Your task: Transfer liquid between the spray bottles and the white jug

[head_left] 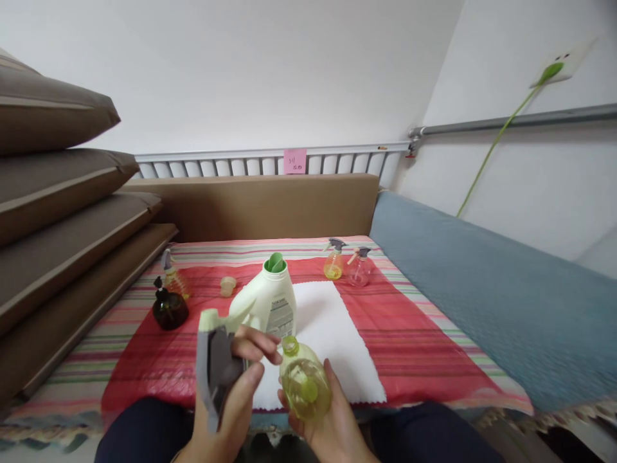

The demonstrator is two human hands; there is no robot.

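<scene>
My left hand (236,392) is closed around a grey and pale green spray-trigger head (214,366), held upright just left of the bottle's mouth. Cupped in my right hand (332,424) is a small round yellow-green bottle (304,384) with its neck open and tilted toward the trigger head. Right behind my hands a big white detergent jug (270,299) with a green spout stands on a white cloth (332,334).
A red plastic sheet (409,347) covers a striped mat. On it: a dark spray bottle (169,307), an amber one (174,278), a small cap (228,285), and yellow (333,262) and pink (359,269) spray bottles. Brown cushions (62,212) stack left; blue mattress (482,289) right.
</scene>
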